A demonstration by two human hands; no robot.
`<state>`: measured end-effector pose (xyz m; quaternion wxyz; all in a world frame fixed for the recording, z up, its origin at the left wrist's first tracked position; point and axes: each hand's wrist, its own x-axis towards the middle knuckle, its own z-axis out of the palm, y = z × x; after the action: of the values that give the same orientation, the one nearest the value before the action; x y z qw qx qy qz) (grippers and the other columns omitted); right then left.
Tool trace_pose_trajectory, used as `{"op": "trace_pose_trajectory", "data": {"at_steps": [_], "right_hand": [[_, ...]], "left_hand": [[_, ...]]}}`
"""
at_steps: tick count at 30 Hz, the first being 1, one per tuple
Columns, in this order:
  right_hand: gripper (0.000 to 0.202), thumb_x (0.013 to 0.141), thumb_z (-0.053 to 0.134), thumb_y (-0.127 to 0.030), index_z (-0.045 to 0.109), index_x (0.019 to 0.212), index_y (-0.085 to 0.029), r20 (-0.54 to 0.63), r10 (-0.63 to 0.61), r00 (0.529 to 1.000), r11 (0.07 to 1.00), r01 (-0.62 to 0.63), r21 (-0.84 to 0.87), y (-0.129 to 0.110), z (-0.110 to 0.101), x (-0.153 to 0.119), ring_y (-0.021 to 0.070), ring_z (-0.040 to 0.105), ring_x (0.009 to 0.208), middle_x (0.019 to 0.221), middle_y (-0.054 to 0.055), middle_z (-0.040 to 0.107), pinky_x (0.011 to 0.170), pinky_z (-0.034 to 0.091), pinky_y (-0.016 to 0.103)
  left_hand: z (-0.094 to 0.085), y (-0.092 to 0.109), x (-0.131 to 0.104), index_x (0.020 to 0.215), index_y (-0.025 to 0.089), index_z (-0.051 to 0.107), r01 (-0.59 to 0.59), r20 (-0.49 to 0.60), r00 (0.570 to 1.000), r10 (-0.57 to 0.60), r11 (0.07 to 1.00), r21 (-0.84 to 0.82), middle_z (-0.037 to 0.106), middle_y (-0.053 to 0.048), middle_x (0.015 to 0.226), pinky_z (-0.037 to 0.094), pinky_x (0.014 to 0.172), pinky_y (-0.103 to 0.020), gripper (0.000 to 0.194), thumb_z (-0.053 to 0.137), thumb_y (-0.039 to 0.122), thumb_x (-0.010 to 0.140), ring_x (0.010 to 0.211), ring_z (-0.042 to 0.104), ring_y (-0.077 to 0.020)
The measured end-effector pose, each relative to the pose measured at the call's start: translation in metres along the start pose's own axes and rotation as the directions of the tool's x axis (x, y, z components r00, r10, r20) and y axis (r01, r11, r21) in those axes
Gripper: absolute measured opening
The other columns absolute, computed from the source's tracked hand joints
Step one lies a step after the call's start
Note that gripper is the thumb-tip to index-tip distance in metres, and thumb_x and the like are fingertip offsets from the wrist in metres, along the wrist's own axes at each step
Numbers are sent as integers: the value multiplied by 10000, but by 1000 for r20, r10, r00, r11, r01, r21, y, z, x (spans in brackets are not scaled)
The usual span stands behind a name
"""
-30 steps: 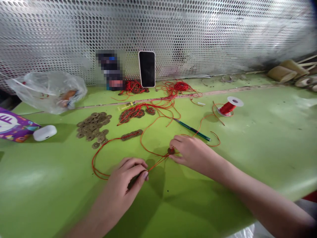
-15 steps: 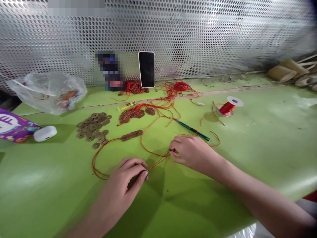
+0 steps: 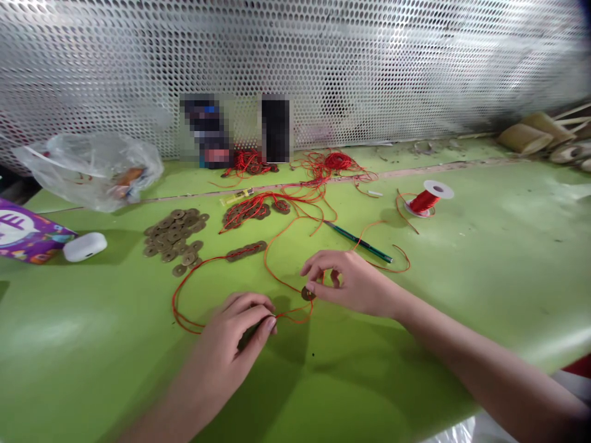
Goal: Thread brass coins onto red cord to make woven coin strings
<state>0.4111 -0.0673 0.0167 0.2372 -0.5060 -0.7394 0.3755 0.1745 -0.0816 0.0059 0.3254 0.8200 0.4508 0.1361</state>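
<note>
My left hand [image 3: 244,332] pinches a red cord [image 3: 178,301] between thumb and fingertips, low over the table. The cord loops back to a row of overlapping coins [image 3: 246,251] threaded with red. To the right, my right hand [image 3: 346,283] holds a single dark coin [image 3: 308,293] with a central hole between thumb and finger. Thin cord runs by this coin; whether it passes through the hole I cannot tell. A green pen-like tool [image 3: 357,241] lies just beyond the right hand. Loose coins [image 3: 173,234] are heaped at left.
A spool of red cord [image 3: 425,200] stands at right. Corded coins [image 3: 244,213] and tangled red cord [image 3: 337,162] lie farther back. At left are a plastic bag [image 3: 92,172], a white case [image 3: 85,247] and a purple package [image 3: 32,234]. Perforated metal [image 3: 323,61] walls the back.
My right hand has shifted slightly left and its fingers have spread, showing the coin. The cord between my hands has slackened into a curve. My left hand stays in place.
</note>
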Motion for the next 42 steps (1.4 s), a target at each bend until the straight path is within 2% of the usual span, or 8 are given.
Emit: {"op": "trace_pose_trajectory", "data": {"at_steps": [4, 8, 15, 23, 30, 36, 40, 42], "right_hand": [[121, 853, 565, -243, 660, 822, -175, 99, 65, 993, 996, -71, 51, -1, -7, 0, 139, 632, 802, 912, 30, 708, 679, 445, 237], [127, 864, 565, -261, 638, 836, -161, 129, 32, 991, 995, -43, 86, -1, -13, 0, 111, 606, 704, 803, 6, 692, 673, 434, 221], [224, 856, 586, -353, 696, 820, -161, 120, 120, 985, 992, -125, 32, 2, -13, 1, 63, 322, 463, 508, -59, 430, 445, 236, 188], [330, 778, 657, -484, 716, 727, -163, 102, 178, 979, 983, -182, 35, -1, -13, 0, 62, 229, 446, 469, -66, 336, 406, 156, 209], [406, 846, 551, -506, 703, 748, -142, 108, 123, 987, 988, -133, 85, -4, -17, -1, 65, 262, 465, 533, -40, 410, 415, 189, 216], [325, 742, 679, -519, 733, 782, -201, 50, 100, 994, 995, -99, -20, -12, -18, -5, 71, 176, 448, 476, -73, 258, 415, 122, 233], [194, 808, 657, -379, 719, 751, -204, -48, 41, 998, 982, -49, -181, -14, -17, -5, 62, 277, 454, 494, -67, 383, 460, 215, 209], [157, 832, 641, -320, 700, 765, -190, -20, -12, 1000, 968, 6, -250, -11, -15, -3, 63, 351, 486, 535, -58, 451, 500, 260, 200]], "left_hand": [[-2, 1, 1, 797, 223, 624, 25, 4, 1000, -25, 999, -48, 629, -25, 966, 476, 783, -296, 277, 414, 321, 948, 924, 587, -198], [-3, 1, 2, 737, 217, 601, 29, 16, 999, -28, 998, -63, 622, -15, 937, 473, 776, -282, 302, 412, 327, 947, 908, 590, -188], [-3, 0, 2, 744, 214, 608, 16, 3, 1000, -16, 997, -75, 624, -21, 925, 477, 784, -285, 288, 427, 326, 937, 899, 591, -191], [-4, -1, 1, 755, 220, 610, 77, 56, 996, -69, 986, -150, 622, -17, 928, 478, 781, -272, 314, 411, 372, 945, 900, 592, -184], [-8, 3, 2, 749, 219, 616, 122, 82, 991, -106, 964, -237, 617, -6, 873, 469, 676, -236, 341, 408, 417, 934, 833, 600, -173], [-9, 5, 3, 760, 224, 612, 120, 85, 991, -101, 956, -268, 617, 1, 865, 460, 693, -238, 340, 400, 420, 939, 841, 598, -171], [-10, 5, 3, 772, 222, 620, 96, 53, 995, -84, 956, -277, 629, -3, 823, 472, 706, -250, 324, 406, 401, 936, 808, 604, -175], [-10, 4, 2, 781, 224, 630, 92, 45, 996, -82, 954, -285, 637, -7, 831, 480, 717, -251, 316, 412, 395, 933, 821, 609, -177]]}}
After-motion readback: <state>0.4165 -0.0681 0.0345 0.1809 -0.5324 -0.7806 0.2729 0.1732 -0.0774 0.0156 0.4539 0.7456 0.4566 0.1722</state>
